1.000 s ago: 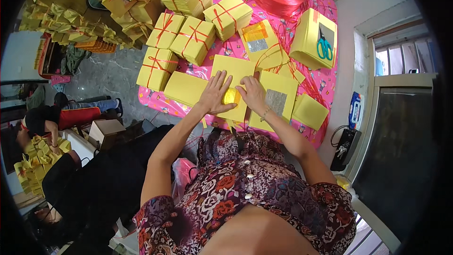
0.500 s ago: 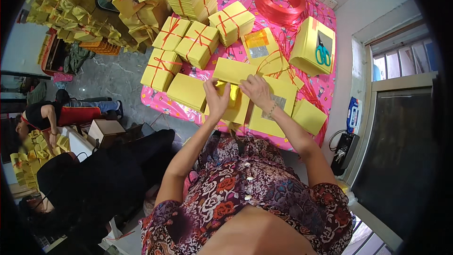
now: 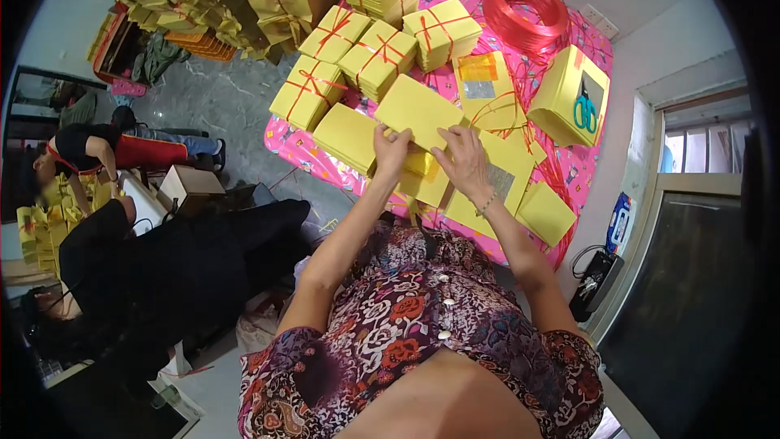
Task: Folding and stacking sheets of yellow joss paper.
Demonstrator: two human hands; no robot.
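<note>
Both my hands are on a stack of yellow paper [image 3: 420,110] at the near side of the table, its broad face showing. My left hand [image 3: 392,150] pinches its near left corner, fingers curled. At the near right edge, my right hand [image 3: 463,161] is closed with its fingertips on the paper; its thumb is partly hidden. Below the hands lie more yellow sheets. To the left sits an untied yellow stack [image 3: 348,136]. A yellow sheet with a silver patch [image 3: 497,183] lies partly under my right wrist.
Yellow bundles tied with red ribbon [image 3: 309,93] stand at the back left. A red strapping coil [image 3: 526,12] lies at the far right, near teal-handled scissors [image 3: 585,112] on a yellow stack. Two people [image 3: 97,146] are at the left, one beside a box [image 3: 191,187].
The yellow stack in my hands is tilted up, showing more of its face. My left fingers have curled onto its corner. The whole view has shifted, with the table appearing farther right.
</note>
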